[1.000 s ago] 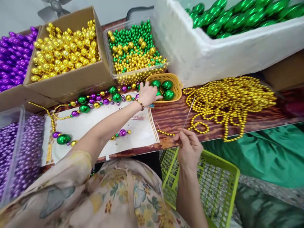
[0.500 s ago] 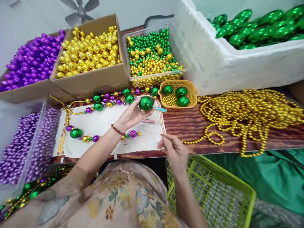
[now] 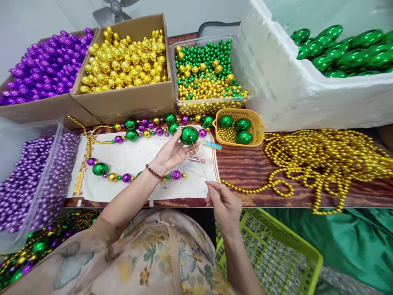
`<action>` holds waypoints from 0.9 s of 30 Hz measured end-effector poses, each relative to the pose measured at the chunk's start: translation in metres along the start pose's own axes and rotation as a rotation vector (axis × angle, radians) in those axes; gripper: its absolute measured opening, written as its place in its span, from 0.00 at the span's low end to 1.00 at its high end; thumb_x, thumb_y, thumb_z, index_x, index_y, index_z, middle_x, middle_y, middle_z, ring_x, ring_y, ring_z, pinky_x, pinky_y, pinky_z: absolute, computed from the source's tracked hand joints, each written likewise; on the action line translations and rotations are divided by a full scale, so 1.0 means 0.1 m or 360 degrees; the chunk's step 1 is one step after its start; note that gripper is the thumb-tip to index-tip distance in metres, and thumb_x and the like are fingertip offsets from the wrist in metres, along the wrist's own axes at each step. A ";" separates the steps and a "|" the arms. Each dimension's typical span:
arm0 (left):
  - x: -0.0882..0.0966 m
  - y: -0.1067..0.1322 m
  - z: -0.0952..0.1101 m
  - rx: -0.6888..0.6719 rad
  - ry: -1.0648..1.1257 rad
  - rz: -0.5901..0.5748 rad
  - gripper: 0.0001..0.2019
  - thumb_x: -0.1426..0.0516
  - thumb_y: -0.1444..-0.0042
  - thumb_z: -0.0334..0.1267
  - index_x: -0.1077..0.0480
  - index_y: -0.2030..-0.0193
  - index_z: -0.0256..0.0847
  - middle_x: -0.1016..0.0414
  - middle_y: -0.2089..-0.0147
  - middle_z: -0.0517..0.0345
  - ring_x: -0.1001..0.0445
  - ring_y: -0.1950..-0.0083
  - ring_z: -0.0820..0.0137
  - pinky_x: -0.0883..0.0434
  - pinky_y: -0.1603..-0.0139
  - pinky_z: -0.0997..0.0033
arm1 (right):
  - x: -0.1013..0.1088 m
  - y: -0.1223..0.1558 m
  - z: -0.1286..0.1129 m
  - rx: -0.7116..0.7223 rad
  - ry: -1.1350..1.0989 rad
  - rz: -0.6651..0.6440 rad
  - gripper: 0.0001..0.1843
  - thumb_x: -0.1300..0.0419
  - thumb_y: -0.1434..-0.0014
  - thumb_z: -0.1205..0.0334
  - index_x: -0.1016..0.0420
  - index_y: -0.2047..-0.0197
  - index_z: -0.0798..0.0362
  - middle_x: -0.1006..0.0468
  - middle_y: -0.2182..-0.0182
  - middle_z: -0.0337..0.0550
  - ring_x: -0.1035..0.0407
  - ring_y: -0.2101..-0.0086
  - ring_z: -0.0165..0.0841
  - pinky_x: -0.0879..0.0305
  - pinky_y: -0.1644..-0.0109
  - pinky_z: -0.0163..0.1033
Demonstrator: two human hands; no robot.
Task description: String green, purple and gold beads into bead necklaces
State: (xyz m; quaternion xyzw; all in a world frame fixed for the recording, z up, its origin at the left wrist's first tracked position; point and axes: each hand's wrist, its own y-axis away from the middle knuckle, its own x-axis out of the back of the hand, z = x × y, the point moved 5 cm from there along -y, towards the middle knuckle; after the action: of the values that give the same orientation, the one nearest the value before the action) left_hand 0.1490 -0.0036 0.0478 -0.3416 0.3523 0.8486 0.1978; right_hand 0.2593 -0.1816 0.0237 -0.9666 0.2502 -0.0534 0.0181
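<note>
A large shiny green ball bead (image 3: 189, 135) rests in the fingers of my left hand (image 3: 172, 153), palm turned up above the white cloth (image 3: 119, 159). My right hand (image 3: 224, 200) pinches a long, thin, straight needle (image 3: 201, 164) whose far tip meets the underside of the bead. Whether the tip has entered the bead I cannot tell. On the cloth a curved strand of purple, green and gold beads (image 3: 113, 177) passes behind my left forearm. Beyond my fingers lies another row of mixed beads (image 3: 132, 135), with a blue-labelled stick (image 3: 211, 145) to the right.
Boxes of purple beads (image 3: 49, 69) and gold beads (image 3: 125, 65) stand at the back, beside a clear tub (image 3: 211, 100). A yellow basket (image 3: 239, 142) holds green balls. Gold bead chains (image 3: 325, 159) pile at right, below a foam box (image 3: 307, 98). A green crate (image 3: 313, 266) sits below the table edge.
My right hand has brought the needle up so that it now reaches the green bead. The left hand still holds the bead, its fingers opened out a little more. The view has shifted slightly.
</note>
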 end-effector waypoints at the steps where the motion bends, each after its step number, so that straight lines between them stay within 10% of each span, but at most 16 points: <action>1: 0.01 -0.01 0.00 -0.0008 -0.0003 -0.0006 0.16 0.43 0.34 0.48 0.29 0.51 0.37 0.21 0.54 0.49 0.20 0.59 0.68 0.22 0.52 0.66 | 0.00 0.00 0.00 0.0000 0.0002 -0.0001 0.09 0.39 0.36 0.60 0.18 0.59 0.53 0.28 0.82 0.33 0.34 0.84 0.24 0.36 0.80 0.28; 15: -0.17 0.22 0.00 -0.0289 -0.0339 -0.0405 0.20 0.31 0.47 0.42 0.24 0.46 0.48 0.26 0.43 0.52 0.22 0.53 0.63 0.22 0.50 0.54 | -0.13 -0.05 0.25 0.0117 -0.0038 0.0077 0.09 0.44 0.31 0.59 0.23 0.56 0.52 0.28 0.79 0.33 0.33 0.79 0.25 0.35 0.74 0.30; 27: -0.05 0.23 -0.40 -0.0523 -0.0856 -0.0313 0.24 0.34 0.44 0.44 0.28 0.40 0.48 0.28 0.43 0.52 0.27 0.50 0.69 0.28 0.49 0.68 | -0.21 -0.19 0.26 -0.0124 -0.0183 -0.0063 0.15 0.43 0.33 0.54 0.25 0.50 0.53 0.21 0.70 0.40 0.26 0.74 0.29 0.34 0.71 0.33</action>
State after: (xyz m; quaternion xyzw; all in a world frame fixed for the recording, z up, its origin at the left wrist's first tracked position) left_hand 0.1566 -0.0492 0.0408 -0.1649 0.1112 0.9307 0.3069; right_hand 0.2528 -0.1544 -0.0028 -0.9727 0.2315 0.0115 -0.0061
